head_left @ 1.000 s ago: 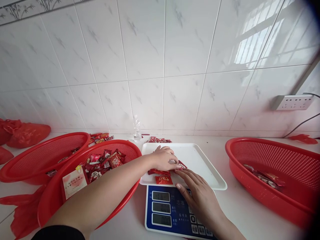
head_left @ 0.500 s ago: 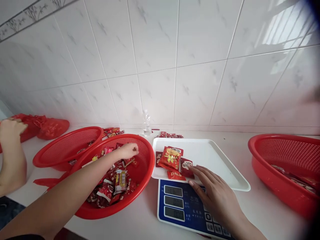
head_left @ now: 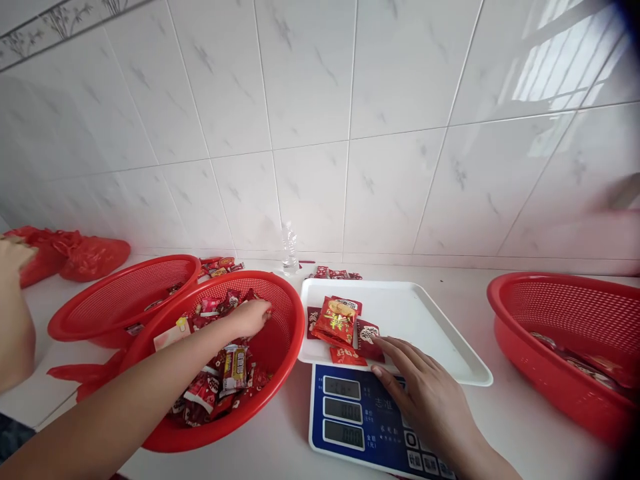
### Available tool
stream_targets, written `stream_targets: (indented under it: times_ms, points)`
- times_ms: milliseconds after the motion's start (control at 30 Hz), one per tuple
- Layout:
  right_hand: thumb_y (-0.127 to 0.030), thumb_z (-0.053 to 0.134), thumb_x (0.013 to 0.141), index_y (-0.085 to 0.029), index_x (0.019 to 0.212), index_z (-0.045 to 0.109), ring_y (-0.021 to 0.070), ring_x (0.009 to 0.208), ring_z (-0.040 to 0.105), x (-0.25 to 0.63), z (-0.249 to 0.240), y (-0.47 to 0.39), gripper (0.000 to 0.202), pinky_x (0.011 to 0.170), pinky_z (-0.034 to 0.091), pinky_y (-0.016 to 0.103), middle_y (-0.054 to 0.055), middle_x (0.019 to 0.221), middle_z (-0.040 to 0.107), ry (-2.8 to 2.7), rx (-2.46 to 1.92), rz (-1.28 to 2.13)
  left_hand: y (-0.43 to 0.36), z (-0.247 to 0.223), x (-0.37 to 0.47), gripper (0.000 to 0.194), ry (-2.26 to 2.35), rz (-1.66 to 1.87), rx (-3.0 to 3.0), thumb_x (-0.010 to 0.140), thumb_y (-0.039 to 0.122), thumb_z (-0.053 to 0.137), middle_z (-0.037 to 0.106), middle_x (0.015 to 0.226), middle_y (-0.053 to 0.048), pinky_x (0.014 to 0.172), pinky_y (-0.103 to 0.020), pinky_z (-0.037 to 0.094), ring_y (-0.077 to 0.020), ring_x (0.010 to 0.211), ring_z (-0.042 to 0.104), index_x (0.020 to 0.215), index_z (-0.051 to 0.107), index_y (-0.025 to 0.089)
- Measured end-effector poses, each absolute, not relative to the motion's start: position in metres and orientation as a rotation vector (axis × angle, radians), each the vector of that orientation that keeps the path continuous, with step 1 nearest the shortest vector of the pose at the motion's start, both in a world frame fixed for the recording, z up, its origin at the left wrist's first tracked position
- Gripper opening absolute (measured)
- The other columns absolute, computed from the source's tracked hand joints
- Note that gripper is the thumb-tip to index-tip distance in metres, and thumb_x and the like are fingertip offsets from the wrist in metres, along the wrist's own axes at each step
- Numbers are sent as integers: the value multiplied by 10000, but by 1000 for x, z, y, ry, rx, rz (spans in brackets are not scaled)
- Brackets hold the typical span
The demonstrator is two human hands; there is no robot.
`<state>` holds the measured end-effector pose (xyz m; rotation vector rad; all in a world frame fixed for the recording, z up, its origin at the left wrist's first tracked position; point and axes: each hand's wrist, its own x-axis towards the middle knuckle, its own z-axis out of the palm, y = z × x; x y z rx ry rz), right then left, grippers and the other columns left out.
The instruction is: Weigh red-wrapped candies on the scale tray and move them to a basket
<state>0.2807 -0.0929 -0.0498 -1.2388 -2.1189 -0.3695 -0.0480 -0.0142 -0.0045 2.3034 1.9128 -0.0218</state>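
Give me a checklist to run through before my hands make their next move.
1. Left hand over the packet-filled basket: ok, it is within the rim.
2. Packet secure in the left hand: cannot tell, the fingers are curled and mostly hidden.
3. Right hand clear of the tray: not ok, its fingers reach over the near edge, by the packets.
4. Packets within the tray's rim: ok, they lie in a loose pile at its left side.
5. Reading on the scale: cannot tell, the digits are too faint.
6. Bottle upright: ok, it stands near the wall, away from both hands.
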Motion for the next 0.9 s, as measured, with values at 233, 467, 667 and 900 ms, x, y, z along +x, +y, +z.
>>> stream_targets:
  times_ms: [233, 467, 667, 900]
  points:
    - [-429, 377, 936, -201, 1159, 586, 233, 972, 655, 281, -47, -95, 381, 760, 554, 381, 88, 1089, 690, -2127, -1244, -309, -22, 42, 9, 254, 1595, 752, 2239, 872, 322, 463, 665, 928, -36, 732, -284, 461, -182, 831, 616, 1071, 552, 191]
    - [-416, 383, 935, -222, 1162, 579, 229, 962, 658, 280, -46, -95, 357, 745, 557, 383, 78, 1084, 690, -2113, -1236, -284, -31, 29, 74, 240, 1227, 628, 2432, 837, 215, 547, 655, 1080, -54, 900, -346, 454, -202, 1016, 584, 1064, 622, 202]
    - [-412, 384, 938, -228, 1178, 561, 225, 983, 652, 281, -43, -96, 351, 761, 556, 381, 77, 1109, 681, -2123, -1227, -258, -57, 46, 64, 307, 1368, 685, 2407, 854, 170, 526, 602, 1193, -76, 999, -378, 422, -203, 1144, 533, 1154, 580, 207]
    - [-425, 386, 935, -221, 1162, 573, 223, 985, 651, 281, -46, -95, 358, 768, 551, 379, 84, 1109, 683, -2124, -1199, -274, -150, 12, 60, 231, 898, 1010, 2604, 867, 242, 539, 687, 970, -34, 785, -219, 530, -143, 882, 650, 1094, 581, 237]
